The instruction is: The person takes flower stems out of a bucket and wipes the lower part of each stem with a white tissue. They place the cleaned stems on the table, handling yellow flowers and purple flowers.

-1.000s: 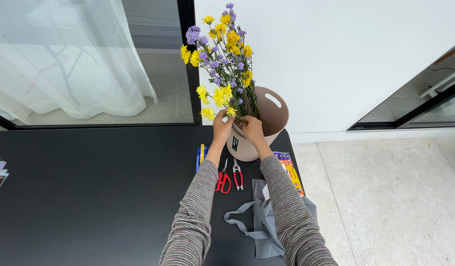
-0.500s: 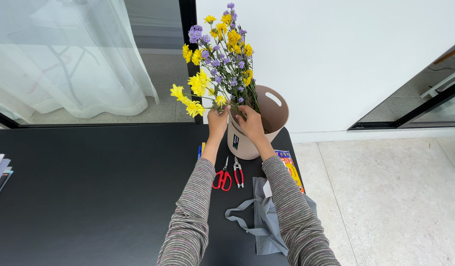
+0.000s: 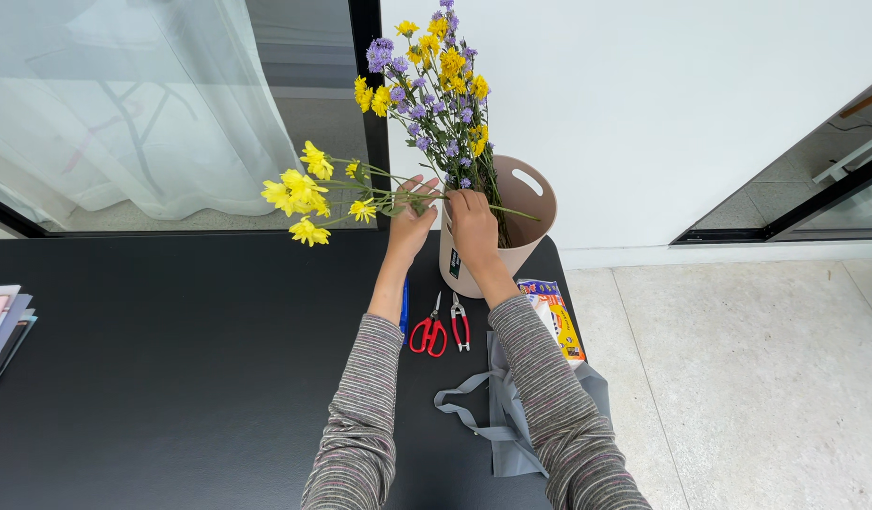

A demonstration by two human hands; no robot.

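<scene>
Head view: left hand (image 3: 409,225) fingers closed around a yellow flower stem (image 3: 360,192), blooms left of the fingers, long axis nearly level. Right hand (image 3: 474,222) fingers grip the stem's other end at the beige bucket (image 3: 530,212) rim. Below the fingers, on the black surface (image 3: 171,378): red scissors (image 3: 429,331), red pliers (image 3: 459,324), grey bag (image 3: 502,416).

black table (image 3: 171,378) with scissors (image 3: 428,332), bucket (image 3: 511,241)
</scene>
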